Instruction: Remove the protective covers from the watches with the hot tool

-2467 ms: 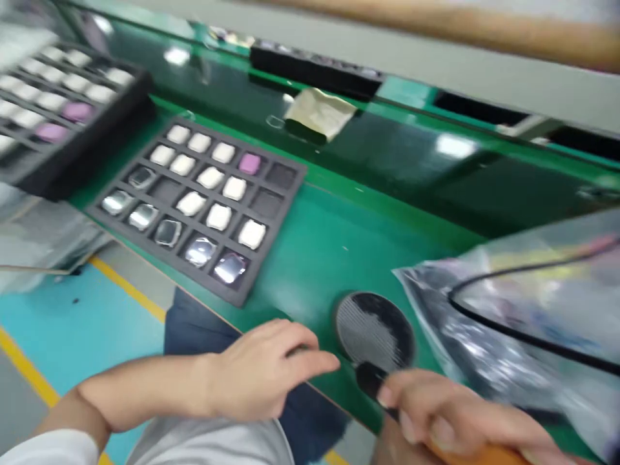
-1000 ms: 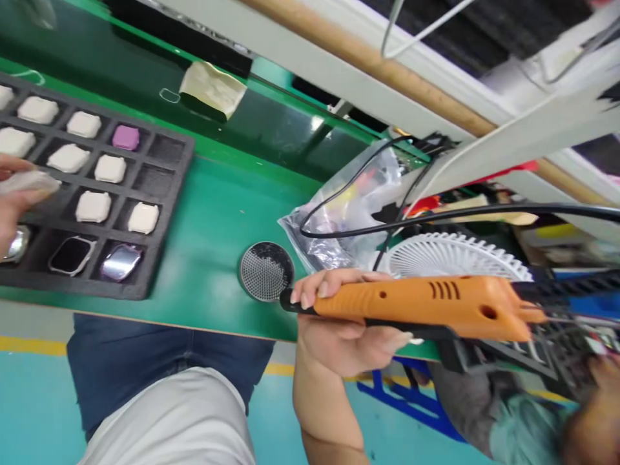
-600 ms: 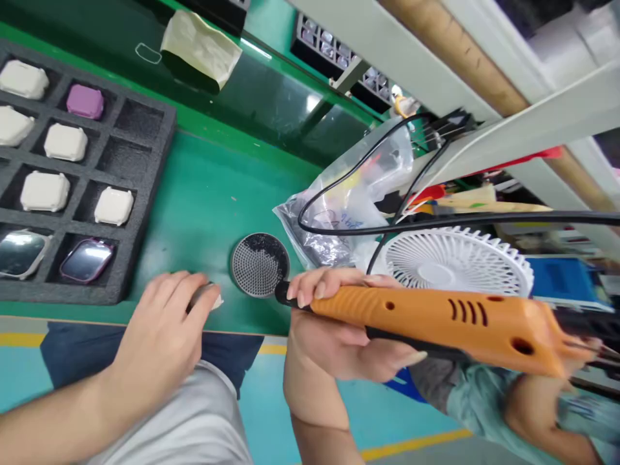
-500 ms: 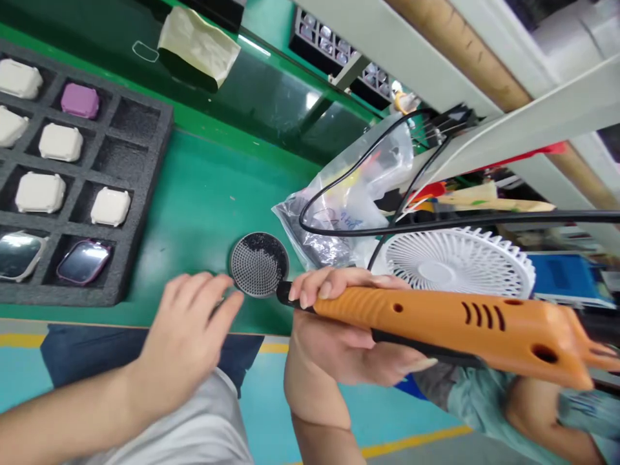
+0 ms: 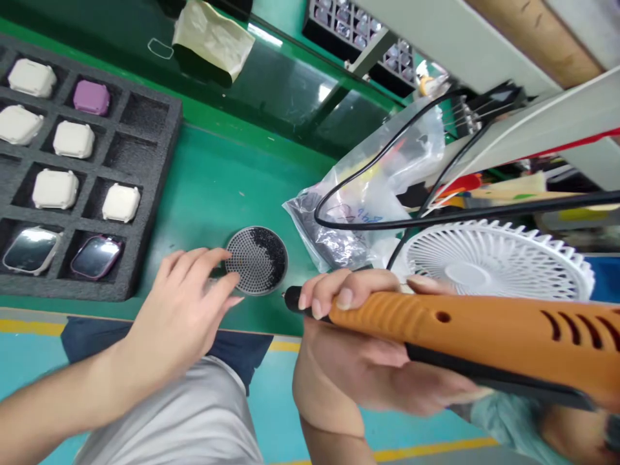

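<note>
My right hand point(image 5: 358, 336) is wrapped round an orange electric screwdriver point(image 5: 484, 329) that lies nearly level. Its black tip point(image 5: 292, 301) hangs just off the near right rim of a round black perforated dish point(image 5: 256, 259) holding small dark screws. My left hand point(image 5: 186, 303) rests on the green table point(image 5: 213, 187) just left of the dish. Its fingers are bent down over a small pale watch case, which they almost wholly hide.
A black foam tray point(image 5: 145, 168) at the left holds several white watch cases, one purple case point(image 5: 91, 97) and two screen-up watches. A clear plastic bag point(image 5: 368, 194), a black cable point(image 5: 411, 223) and a white fan point(image 5: 494, 261) crowd the right. Another person's sleeve point(image 5: 504, 420) shows lower right.
My left hand came from the foam tray with a pale case and set it down beside the dish. The screwdriver has drawn nearer to the camera, its tip staying by the dish.
</note>
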{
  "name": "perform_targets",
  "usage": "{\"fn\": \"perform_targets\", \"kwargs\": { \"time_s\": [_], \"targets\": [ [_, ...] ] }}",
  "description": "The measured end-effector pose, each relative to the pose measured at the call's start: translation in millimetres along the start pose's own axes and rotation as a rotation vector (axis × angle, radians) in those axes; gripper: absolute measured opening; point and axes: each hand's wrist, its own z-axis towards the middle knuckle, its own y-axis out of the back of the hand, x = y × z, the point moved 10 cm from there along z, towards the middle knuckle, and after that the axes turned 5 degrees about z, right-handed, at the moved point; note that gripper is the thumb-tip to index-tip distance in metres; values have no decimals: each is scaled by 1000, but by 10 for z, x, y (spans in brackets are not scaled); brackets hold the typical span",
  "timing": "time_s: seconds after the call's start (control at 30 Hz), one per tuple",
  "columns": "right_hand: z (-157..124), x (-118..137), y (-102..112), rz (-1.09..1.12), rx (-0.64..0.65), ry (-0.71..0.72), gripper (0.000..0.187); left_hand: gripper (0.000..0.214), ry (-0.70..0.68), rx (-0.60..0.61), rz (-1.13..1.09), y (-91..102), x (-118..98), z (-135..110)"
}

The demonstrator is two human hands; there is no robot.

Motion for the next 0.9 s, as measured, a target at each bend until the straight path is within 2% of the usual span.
{"fn": "perform_targets", "kwargs": {
  "time_s": [0.1,0.23,0.33,0.5,0.67,0.8,0.9],
  "targets": [
    [-65,-61,-102,-1,4,-33,46,24,101,2,8,-37,112,-204],
    [-114,-174,-171,-25,-16,-41,51,18,80,-76,-124,-93,95,-354],
    [-117,-240,-228,-47,19,-33,49,19,40,-111,-147,-114,57,-350],
    [-122,-271,-270,-83,78,-6,70,18,13,-101,-146,-145,36,-341],
    [-132,-297,-284,-149,149,-35,62,25,7,-105,-195,-146,46,-389],
    [-141,-300,-269,-162,102,-20,49,22,14,-122,-219,-128,64,-380],
    [-156,-317,-259,-138,49,11,59,25,10,-125,-221,-126,68,-374]
  ]
}}
